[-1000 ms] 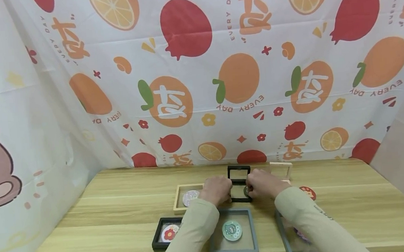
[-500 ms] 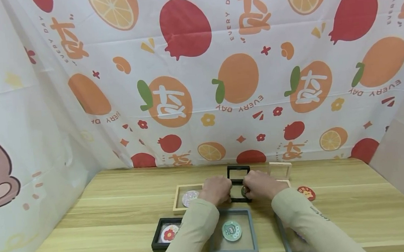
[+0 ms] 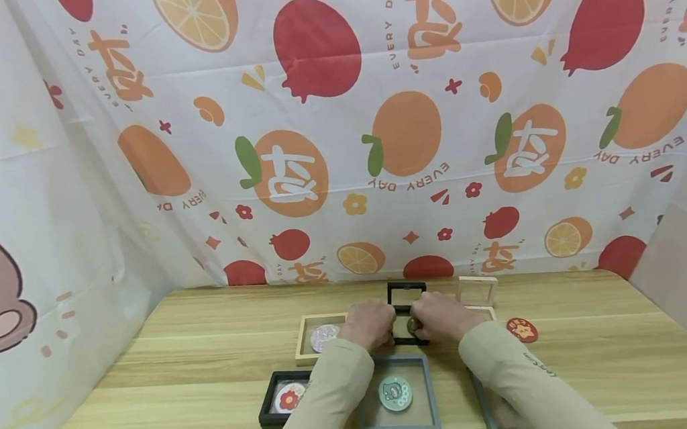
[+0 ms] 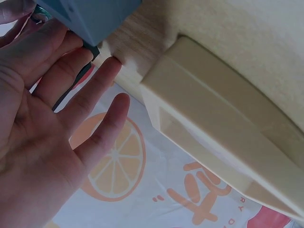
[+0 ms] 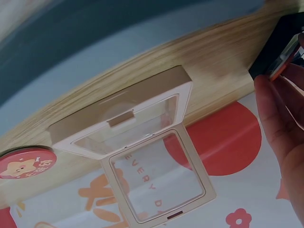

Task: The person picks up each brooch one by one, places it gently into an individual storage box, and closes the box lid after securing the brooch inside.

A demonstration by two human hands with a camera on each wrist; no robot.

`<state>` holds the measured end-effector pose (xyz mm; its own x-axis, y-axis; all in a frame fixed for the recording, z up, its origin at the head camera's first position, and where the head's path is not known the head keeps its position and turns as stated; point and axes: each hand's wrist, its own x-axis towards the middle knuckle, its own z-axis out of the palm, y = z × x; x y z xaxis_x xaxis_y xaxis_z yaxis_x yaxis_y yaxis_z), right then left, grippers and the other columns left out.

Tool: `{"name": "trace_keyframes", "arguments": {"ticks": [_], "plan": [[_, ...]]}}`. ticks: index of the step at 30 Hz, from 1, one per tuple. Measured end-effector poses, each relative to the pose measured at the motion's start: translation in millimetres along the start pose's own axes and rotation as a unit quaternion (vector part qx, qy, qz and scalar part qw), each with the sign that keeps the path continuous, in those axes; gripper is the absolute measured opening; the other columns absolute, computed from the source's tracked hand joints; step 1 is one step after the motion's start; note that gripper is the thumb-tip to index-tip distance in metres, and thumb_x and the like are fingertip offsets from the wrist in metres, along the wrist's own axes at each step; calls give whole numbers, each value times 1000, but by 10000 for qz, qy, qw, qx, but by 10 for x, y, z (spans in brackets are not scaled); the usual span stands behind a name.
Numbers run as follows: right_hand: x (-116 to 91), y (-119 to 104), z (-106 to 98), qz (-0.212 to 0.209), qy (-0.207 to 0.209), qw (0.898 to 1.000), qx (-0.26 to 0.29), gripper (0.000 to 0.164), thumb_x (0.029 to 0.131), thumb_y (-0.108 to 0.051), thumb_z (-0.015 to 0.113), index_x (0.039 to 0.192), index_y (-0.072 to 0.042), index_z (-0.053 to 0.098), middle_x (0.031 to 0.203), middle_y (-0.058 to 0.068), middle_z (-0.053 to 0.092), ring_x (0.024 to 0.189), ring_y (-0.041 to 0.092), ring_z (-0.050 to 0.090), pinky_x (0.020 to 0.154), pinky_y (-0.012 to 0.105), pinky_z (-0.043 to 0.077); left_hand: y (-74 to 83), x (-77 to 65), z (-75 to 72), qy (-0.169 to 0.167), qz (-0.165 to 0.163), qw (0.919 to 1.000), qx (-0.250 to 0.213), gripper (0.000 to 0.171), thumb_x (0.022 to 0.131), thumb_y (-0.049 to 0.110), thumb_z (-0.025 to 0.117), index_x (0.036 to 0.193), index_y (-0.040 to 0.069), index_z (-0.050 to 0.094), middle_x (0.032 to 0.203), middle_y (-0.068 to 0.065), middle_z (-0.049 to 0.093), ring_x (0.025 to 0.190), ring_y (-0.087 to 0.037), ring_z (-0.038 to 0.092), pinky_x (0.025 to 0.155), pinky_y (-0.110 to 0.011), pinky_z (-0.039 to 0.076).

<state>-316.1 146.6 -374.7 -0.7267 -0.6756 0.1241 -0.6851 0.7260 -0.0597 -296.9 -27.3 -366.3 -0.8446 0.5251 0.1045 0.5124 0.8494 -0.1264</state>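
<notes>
A hinged black display frame (image 3: 406, 284) stands unfolded at the back middle, one half upright and the other flat. My left hand (image 3: 369, 325) holds the flat half's left side. In the left wrist view its ring and little fingers (image 4: 92, 102) stick out, while a grey frame corner partly hides the others. Over the flat half, my right hand (image 3: 442, 316) pinches a round badge (image 3: 411, 327) by its edge. The right wrist view shows this badge (image 5: 283, 61) tilted beside the black frame, its face mostly unseen.
An unfolded cream frame (image 3: 477, 278) is right of the black one, with a red round badge (image 3: 522, 330) nearby. Nearer are a grey frame (image 3: 433, 396) with a green badge, another grey frame (image 3: 486, 408), a small black frame (image 3: 267, 412) and a wood-coloured frame (image 3: 300, 342).
My right hand has shifted slightly left with the badge, further over the black frame's flat half. The left hand stays in place.
</notes>
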Motion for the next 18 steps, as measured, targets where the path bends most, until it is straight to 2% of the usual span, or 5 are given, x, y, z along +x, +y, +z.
{"name": "trace_keyframes", "arguments": {"ticks": [4, 11, 18], "plan": [[7, 5, 15, -100, 104, 9999, -25, 14, 80, -2, 80, 72, -8, 71, 64, -5, 62, 58, 6, 52, 57, 23, 49, -4, -2, 2, 72, 9, 9999, 70, 24, 80, 26, 88, 69, 14, 71, 63, 4, 61, 56, -8, 53, 53, -29, 53], [5, 25, 40, -53, 176, 9995, 275, 9, 80, -4, 84, 77, -6, 76, 71, -2, 69, 64, 8, 63, 62, 25, 54, -2, -3, 10, 47, -8, 10000, 66, 23, 80, 25, 88, 69, 14, 71, 64, 4, 62, 56, -8, 53, 53, -29, 54], [0, 46, 45, -205, 271, 9986, 405, 10, 79, -3, 85, 78, -5, 76, 73, -1, 70, 66, 8, 64, 63, 24, 54, -5, 6, 18, 16, -42, 10000, -51, 22, 80, 25, 88, 70, 14, 72, 66, 4, 64, 58, -9, 57, 54, -31, 54]]}}
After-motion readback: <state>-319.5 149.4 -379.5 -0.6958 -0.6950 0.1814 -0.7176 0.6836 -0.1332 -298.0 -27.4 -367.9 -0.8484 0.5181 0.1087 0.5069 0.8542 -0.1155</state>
